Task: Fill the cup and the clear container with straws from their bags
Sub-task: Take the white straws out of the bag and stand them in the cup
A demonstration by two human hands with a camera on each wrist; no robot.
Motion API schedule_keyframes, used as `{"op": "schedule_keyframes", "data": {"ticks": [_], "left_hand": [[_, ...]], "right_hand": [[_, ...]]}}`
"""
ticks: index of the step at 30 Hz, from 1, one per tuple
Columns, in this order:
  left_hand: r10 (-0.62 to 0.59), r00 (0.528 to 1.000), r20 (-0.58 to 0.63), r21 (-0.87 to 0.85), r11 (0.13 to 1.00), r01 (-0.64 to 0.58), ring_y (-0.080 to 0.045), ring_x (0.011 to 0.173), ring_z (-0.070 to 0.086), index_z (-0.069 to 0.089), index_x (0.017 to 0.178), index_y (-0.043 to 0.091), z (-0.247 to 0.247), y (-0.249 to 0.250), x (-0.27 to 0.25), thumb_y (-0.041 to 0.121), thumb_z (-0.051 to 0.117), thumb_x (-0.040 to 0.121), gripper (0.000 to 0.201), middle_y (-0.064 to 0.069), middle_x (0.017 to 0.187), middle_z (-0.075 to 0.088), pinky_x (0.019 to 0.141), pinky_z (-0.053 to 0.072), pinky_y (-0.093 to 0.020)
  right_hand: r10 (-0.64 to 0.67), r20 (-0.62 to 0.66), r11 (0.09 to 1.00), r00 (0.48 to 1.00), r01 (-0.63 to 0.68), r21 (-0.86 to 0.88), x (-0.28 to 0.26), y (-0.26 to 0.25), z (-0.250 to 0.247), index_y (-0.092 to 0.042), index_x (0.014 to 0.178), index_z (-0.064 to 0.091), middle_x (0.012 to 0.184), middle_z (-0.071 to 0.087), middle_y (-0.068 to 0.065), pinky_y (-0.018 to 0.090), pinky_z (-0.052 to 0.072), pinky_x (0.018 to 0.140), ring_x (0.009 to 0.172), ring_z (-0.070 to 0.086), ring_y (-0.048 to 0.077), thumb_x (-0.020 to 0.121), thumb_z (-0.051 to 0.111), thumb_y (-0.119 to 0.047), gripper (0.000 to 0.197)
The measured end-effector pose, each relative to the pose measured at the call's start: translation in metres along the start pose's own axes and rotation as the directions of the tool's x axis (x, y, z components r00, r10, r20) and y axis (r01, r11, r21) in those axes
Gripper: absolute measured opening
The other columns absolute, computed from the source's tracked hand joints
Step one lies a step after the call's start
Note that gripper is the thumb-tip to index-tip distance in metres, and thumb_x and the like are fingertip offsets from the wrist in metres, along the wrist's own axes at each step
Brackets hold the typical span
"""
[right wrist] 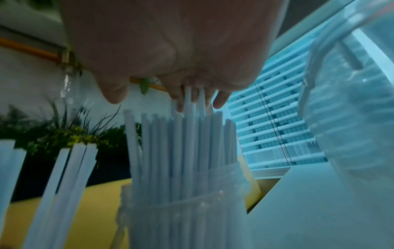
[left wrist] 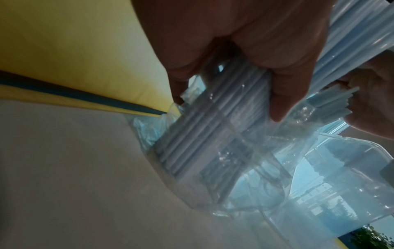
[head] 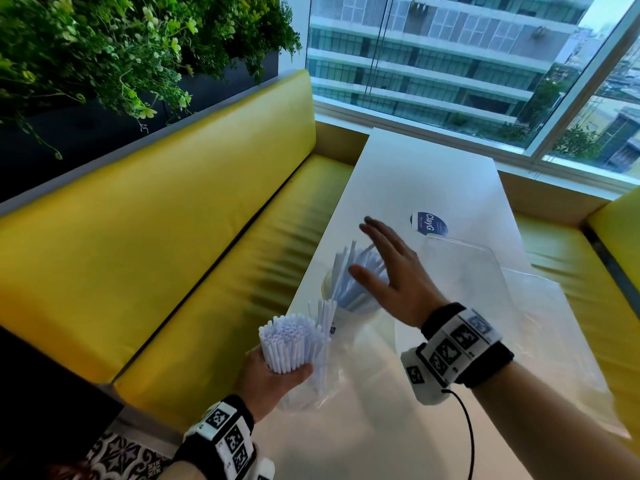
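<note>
A clear cup (head: 349, 311) on the white table (head: 426, 174) holds several white straws (head: 349, 268). My right hand (head: 384, 268) hovers over them with straight, spread fingers. In the right wrist view its fingertips (right wrist: 220, 101) touch the tops of the cup's straws (right wrist: 183, 143). At the table's near left edge my left hand (head: 273, 375) grips an upright bundle of white straws (head: 291, 341) that still sits in its clear bag (head: 311, 389). The left wrist view shows those fingers (left wrist: 281, 94) curled round the bagged straws (left wrist: 202, 134). The clear container (head: 464, 268) stands right of the cup.
A round blue sticker (head: 429, 223) lies beyond the container. Another clear plastic bag (head: 554, 327) is spread on the table's right side. Yellow bench cushions (head: 173, 237) flank the table on the left and right, and a window runs along the far end.
</note>
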State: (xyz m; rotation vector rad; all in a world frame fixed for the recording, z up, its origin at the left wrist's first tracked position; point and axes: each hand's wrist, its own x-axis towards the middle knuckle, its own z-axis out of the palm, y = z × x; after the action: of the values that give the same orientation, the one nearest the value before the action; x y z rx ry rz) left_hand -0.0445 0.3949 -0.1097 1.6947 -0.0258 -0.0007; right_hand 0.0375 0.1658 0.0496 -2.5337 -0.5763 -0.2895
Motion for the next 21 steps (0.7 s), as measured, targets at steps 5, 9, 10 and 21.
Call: {"op": "schedule_keyframes", "data": {"ticks": [5, 9, 10, 21], "left_hand": [[0.016, 1.000, -0.017, 0.006, 1.000, -0.016, -0.007, 0.085, 0.072, 0.066, 0.090, 0.046, 0.001, 0.003, 0.000, 0.035, 0.090, 0.056, 0.043, 0.015, 0.090, 0.074, 0.066, 0.058, -0.019], [0.020, 0.999, -0.030, 0.033, 0.999, -0.019, -0.002, 0.086, 0.070, 0.064, 0.090, 0.051, 0.001, 0.002, 0.000, 0.023, 0.092, 0.060, 0.049, 0.021, 0.091, 0.073, 0.065, 0.056, -0.014], [0.015, 0.999, -0.028, 0.042, 0.999, -0.014, -0.001, 0.086, 0.070, 0.064, 0.089, 0.052, 0.001, 0.001, 0.000, 0.019, 0.092, 0.061, 0.051, 0.022, 0.091, 0.072, 0.064, 0.056, -0.013], [-0.062, 0.998, -0.025, 0.029, 0.998, 0.063, -0.002, 0.084, 0.071, 0.065, 0.089, 0.029, 0.002, 0.002, -0.001, 0.011, 0.090, 0.063, 0.040, 0.020, 0.090, 0.073, 0.062, 0.056, -0.015]], "right_hand": [[-0.019, 0.185, 0.977, 0.982, 0.057, -0.205, -0.004, 0.002, 0.009, -0.023, 0.158, 0.013, 0.165, 0.005, -0.010, 0.037, 0.006, 0.121, 0.152, -0.007, 0.008, 0.080, 0.036, -0.081, 0.099], [-0.036, 0.096, 0.986, 0.995, 0.051, -0.157, 0.004, 0.006, 0.018, -0.024, 0.156, 0.021, 0.164, 0.015, -0.010, 0.038, 0.013, 0.119, 0.153, 0.003, 0.011, 0.082, 0.045, -0.075, 0.093], [-0.039, 0.060, 0.992, 0.997, 0.045, -0.114, 0.006, 0.007, 0.019, -0.024, 0.155, 0.023, 0.164, 0.018, -0.009, 0.038, 0.014, 0.119, 0.152, 0.006, 0.011, 0.084, 0.046, -0.071, 0.088], [-0.049, 0.216, 0.971, 0.975, 0.097, -0.220, 0.026, 0.006, 0.024, -0.041, 0.142, 0.044, 0.155, 0.038, -0.015, 0.044, 0.027, 0.109, 0.148, 0.026, 0.016, 0.088, 0.025, -0.070, 0.064]]}}
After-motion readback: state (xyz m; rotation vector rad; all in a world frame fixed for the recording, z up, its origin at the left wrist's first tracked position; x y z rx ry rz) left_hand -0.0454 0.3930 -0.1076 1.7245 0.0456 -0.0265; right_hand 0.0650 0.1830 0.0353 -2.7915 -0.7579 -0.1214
